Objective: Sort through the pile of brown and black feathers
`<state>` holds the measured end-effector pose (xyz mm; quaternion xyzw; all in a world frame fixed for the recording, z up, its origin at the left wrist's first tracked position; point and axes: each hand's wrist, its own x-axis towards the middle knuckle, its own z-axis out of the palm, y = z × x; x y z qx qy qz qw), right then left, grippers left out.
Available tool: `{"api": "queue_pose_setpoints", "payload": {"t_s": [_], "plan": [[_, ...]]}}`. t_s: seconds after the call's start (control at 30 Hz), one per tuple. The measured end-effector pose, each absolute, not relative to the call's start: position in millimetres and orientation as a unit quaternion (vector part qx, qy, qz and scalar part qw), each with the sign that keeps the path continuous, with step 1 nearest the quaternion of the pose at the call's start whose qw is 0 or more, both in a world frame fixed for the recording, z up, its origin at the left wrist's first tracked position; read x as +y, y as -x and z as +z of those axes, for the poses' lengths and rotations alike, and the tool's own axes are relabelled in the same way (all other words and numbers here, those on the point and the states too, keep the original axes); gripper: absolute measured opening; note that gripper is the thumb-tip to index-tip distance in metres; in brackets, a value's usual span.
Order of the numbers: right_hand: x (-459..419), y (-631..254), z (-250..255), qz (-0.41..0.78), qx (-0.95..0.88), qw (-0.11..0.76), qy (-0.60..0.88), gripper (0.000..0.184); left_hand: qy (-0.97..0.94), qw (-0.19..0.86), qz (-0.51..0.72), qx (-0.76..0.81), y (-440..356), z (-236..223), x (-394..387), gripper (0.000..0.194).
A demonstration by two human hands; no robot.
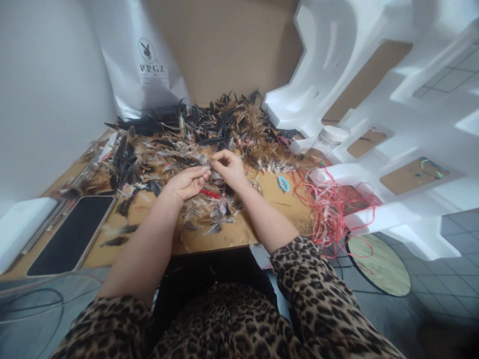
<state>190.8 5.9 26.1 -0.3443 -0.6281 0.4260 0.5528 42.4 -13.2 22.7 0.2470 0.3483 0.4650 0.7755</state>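
Observation:
My left hand (190, 183) is closed in a pinch over the desk, thumb pressed to the fingertips at the base of a small brown and whitish feather (205, 160). Beside it, almost touching, my right hand (231, 172) also pinches at this feather with thumb and index finger. Fine detail between the fingertips is too small to make out. Below the hands lie a slim red object (210, 193) and a loose heap of short brown feathers (205, 214). Behind them spreads a large pile of brown feathers (250, 122) and black feathers (125, 159).
A phone (73, 237) and a white box (24, 232) lie left on the desk (279, 214). At right are a blue ring (283, 184), tangled pink ribbon (329, 209), a lidded jar (329, 139) and white foam pieces (396, 219). A printed bag (149, 75) stands behind.

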Motion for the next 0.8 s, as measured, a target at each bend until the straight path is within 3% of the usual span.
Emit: {"api": "queue_pose_setpoints", "payload": {"t_s": [0.17,0.37,0.5,0.8], "plan": [[9,-189,23,0.460,-0.593,0.565,0.343,0.016,-0.280,0.770,0.473,0.323,-41,21,-11,0.009],[16,-190,19,0.581,-0.475,0.556,0.357,0.032,-0.307,0.667,0.571,0.367,-39,19,-5,0.005],[17,-192,18,0.641,-0.453,0.535,0.313,0.032,-0.307,0.709,0.528,0.355,-41,22,-8,0.004],[18,-190,14,0.617,-0.507,0.524,0.295,0.028,-0.282,0.749,0.501,0.329,-42,24,-12,0.007]]}}
